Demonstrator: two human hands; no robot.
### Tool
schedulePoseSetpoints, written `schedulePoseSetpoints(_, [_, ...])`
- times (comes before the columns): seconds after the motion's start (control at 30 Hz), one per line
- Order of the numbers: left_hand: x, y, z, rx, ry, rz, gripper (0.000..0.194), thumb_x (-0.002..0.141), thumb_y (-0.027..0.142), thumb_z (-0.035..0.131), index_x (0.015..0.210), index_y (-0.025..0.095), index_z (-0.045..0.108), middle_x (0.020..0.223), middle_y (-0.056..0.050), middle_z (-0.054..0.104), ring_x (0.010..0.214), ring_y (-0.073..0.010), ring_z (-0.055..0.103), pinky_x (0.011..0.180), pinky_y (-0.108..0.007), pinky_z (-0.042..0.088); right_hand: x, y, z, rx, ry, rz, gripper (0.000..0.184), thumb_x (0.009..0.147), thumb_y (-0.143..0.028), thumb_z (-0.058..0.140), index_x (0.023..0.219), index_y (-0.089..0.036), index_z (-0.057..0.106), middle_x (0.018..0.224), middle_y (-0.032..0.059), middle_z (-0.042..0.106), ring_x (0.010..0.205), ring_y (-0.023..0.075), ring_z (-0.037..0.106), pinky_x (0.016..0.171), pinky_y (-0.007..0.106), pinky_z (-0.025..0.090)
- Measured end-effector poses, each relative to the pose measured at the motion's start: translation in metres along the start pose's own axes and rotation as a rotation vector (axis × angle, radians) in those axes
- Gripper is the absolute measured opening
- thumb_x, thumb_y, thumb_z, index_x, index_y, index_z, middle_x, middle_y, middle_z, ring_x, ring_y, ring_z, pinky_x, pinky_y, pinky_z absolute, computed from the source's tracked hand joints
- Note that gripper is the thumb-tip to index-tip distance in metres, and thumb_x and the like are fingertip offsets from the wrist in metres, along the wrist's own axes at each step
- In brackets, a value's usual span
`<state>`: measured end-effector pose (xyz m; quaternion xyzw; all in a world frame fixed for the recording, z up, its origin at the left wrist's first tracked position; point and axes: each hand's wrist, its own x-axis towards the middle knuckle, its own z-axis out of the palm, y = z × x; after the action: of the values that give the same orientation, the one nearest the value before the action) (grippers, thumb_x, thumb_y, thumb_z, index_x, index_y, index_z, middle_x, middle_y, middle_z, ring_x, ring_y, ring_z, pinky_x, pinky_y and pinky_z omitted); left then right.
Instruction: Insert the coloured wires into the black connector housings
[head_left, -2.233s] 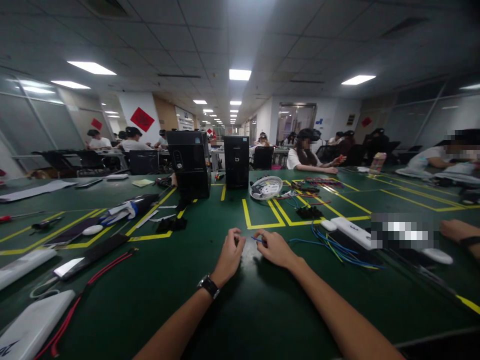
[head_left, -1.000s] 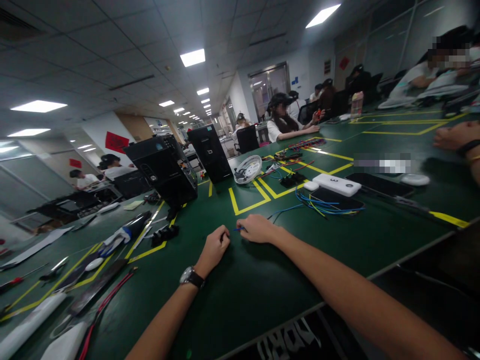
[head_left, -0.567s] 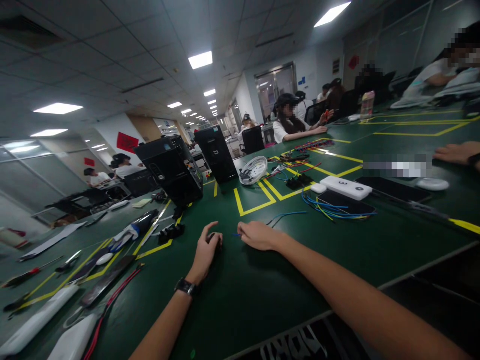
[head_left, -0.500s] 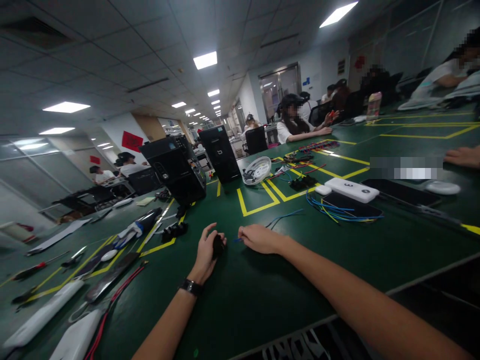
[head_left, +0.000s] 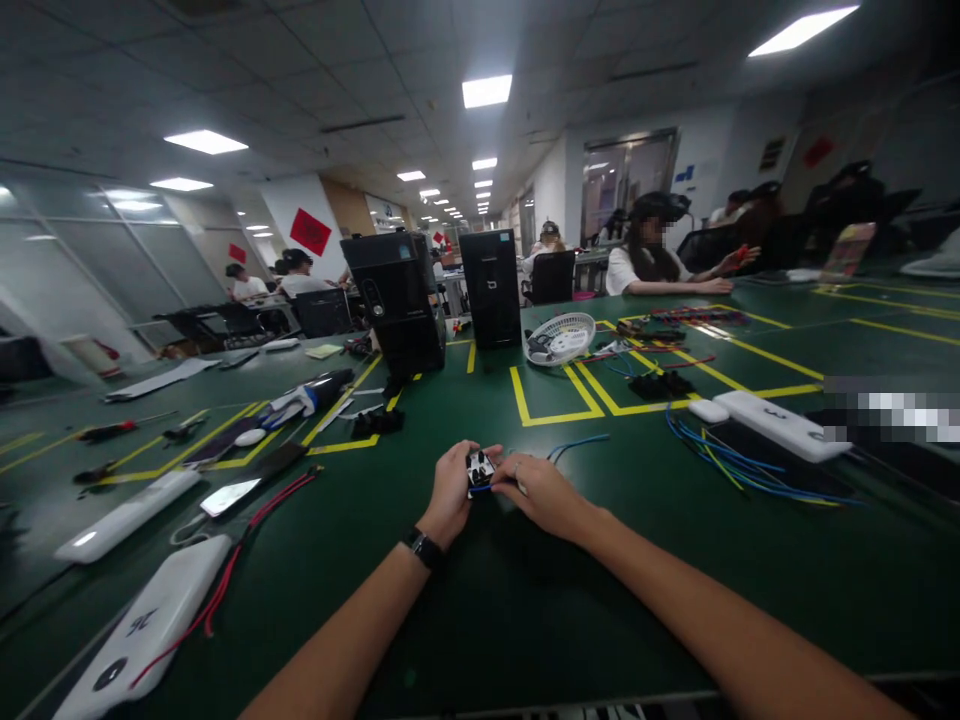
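Note:
My left hand (head_left: 452, 492) is closed round a small black and white connector block (head_left: 479, 468), held just above the green table (head_left: 480, 600). My right hand (head_left: 541, 492) pinches the end of a thin blue wire (head_left: 576, 444) and holds it against the block. The wire trails off to the right behind my right hand. A black watch sits on my left wrist (head_left: 424, 547).
Two black computer towers (head_left: 396, 312) stand at the table's middle, a white fan guard (head_left: 559, 340) beside them. Blue and yellow wires (head_left: 731, 472) and a white power bank (head_left: 780, 425) lie at the right. White devices with red cables (head_left: 142, 620) lie at the left. Other people sit further back.
My left hand picked up the small connector block from the table. Both hands came together with the blue wire end at the block. The view swung back level.

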<state>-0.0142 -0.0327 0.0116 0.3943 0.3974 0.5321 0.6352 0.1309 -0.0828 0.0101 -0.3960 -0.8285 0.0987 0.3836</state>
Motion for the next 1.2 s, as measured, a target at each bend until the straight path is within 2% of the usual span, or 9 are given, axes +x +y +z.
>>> schedulePoseSetpoints(0.17, [0.001,0.000,-0.006,0.191,-0.084,0.131,0.023,0.081,0.039,0.050,0.078,0.016,0.054,0.072,-0.004,0.067,0.065,-0.0156,0.063,0.058,-0.024,0.045,-0.001,-0.001,-0.005,-0.059,0.021,0.009,0.007,0.088,-0.019,0.053,0.093,-0.019,0.058,0.092,0.0046,0.062,0.088,0.0164,0.058,0.080,0.028,0.043])
schedulePoseSetpoints(0.3, [0.006,0.001,-0.011,0.476,-0.142,0.300,0.028,0.084,0.040,0.046,0.073,0.016,0.058,0.071,-0.003,0.065,0.069,-0.0155,0.060,0.060,-0.023,0.042,-0.001,-0.002,-0.011,-0.082,-0.029,0.016,0.005,0.086,-0.019,0.056,0.090,-0.020,0.058,0.100,0.0052,0.058,0.093,0.0162,0.057,0.081,0.027,0.043])
schedulePoseSetpoints(0.4, [0.011,0.000,-0.013,0.612,-0.201,0.334,0.029,0.085,0.038,0.045,0.073,0.017,0.060,0.070,-0.003,0.065,0.069,-0.0167,0.062,0.062,-0.024,0.042,-0.001,-0.003,-0.013,-0.100,-0.070,0.022,0.006,0.086,-0.018,0.055,0.090,-0.020,0.060,0.099,0.0048,0.057,0.090,0.0156,0.056,0.080,0.027,0.043])
schedulePoseSetpoints(0.53, [0.014,-0.001,-0.013,0.684,-0.271,0.385,0.025,0.083,0.035,0.049,0.072,0.019,0.064,0.072,-0.004,0.068,0.071,-0.0182,0.062,0.066,-0.026,0.043,0.000,-0.003,-0.015,-0.115,-0.131,0.012,0.008,0.088,-0.018,0.054,0.089,-0.020,0.062,0.095,0.0045,0.058,0.089,0.0157,0.056,0.080,0.027,0.042])
schedulePoseSetpoints(0.63, [0.010,0.007,-0.018,0.666,-0.289,0.412,0.023,0.083,0.036,0.050,0.076,0.020,0.066,0.073,-0.003,0.069,0.069,-0.0182,0.060,0.067,-0.026,0.043,0.001,-0.004,-0.017,-0.145,-0.159,0.010,0.011,0.089,-0.018,0.052,0.089,-0.019,0.063,0.093,0.0046,0.059,0.085,0.0151,0.056,0.076,0.026,0.041])
schedulePoseSetpoints(0.73, [0.000,0.021,-0.029,0.720,-0.319,0.489,0.023,0.084,0.036,0.051,0.079,0.021,0.068,0.078,-0.004,0.069,0.073,-0.0186,0.060,0.070,-0.026,0.043,0.004,-0.006,-0.022,-0.221,-0.179,-0.016,0.015,0.090,-0.019,0.050,0.092,-0.020,0.065,0.092,0.0054,0.060,0.083,0.0151,0.055,0.074,0.026,0.040])
schedulePoseSetpoints(0.83, [-0.013,0.033,-0.043,0.816,-0.406,0.588,0.020,0.083,0.034,0.054,0.084,0.022,0.069,0.083,-0.005,0.068,0.079,-0.0198,0.059,0.076,-0.028,0.044,0.008,-0.011,-0.026,-0.327,-0.214,-0.069,0.019,0.090,-0.018,0.049,0.097,-0.021,0.066,0.094,0.0066,0.061,0.085,0.0166,0.054,0.074,0.028,0.038])
schedulePoseSetpoints(0.97, [-0.025,0.038,-0.054,0.815,-0.491,0.543,0.018,0.079,0.034,0.061,0.092,0.024,0.069,0.092,-0.006,0.067,0.087,-0.0216,0.059,0.082,-0.031,0.044,0.010,-0.013,-0.025,-0.324,-0.236,-0.081,0.021,0.091,-0.016,0.046,0.097,-0.021,0.066,0.096,0.0069,0.061,0.089,0.0170,0.053,0.076,0.029,0.038])
schedulePoseSetpoints(1.2, [-0.026,0.038,-0.055,0.713,-0.531,0.469,0.023,0.073,0.032,0.067,0.094,0.024,0.069,0.098,-0.007,0.068,0.096,-0.0252,0.057,0.093,-0.037,0.039,0.006,-0.007,-0.018,-0.123,-0.173,-0.043,0.017,0.091,-0.019,0.048,0.092,-0.019,0.065,0.092,0.0066,0.062,0.089,0.0174,0.056,0.080,0.031,0.042])
